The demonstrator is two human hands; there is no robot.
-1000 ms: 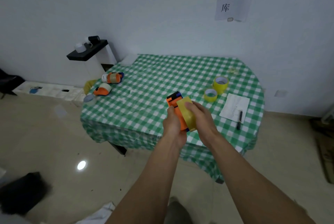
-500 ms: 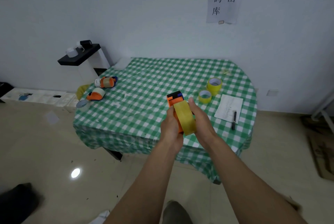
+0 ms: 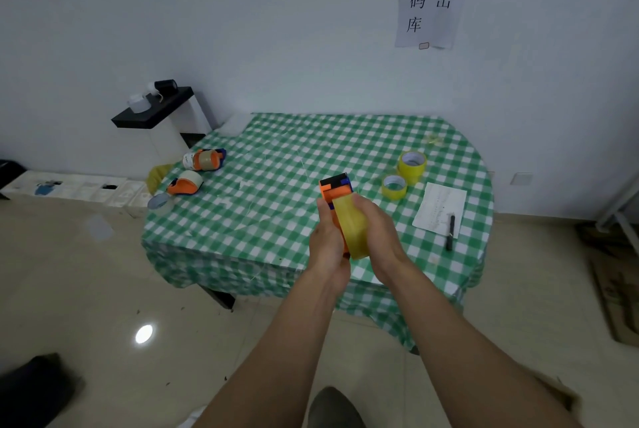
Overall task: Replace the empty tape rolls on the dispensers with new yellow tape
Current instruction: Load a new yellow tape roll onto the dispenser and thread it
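My left hand grips an orange tape dispenser with a black and blue head, held above the table's front edge. Against the dispenser's right side sits a yellow tape roll, and my right hand holds that roll from the right. Two more yellow rolls stand on the green checked table at the right. Two other orange dispensers lie near the table's left edge, each with a pale roll on it.
A clear tape roll sits at the table's left corner. A white paper sheet with a black pen lies at the right. A black-topped stand is behind the table's left side. The floor is tiled.
The camera view shifted slightly. My hands stay together on the dispenser, and the yellow roll has turned more edge-on against its side.
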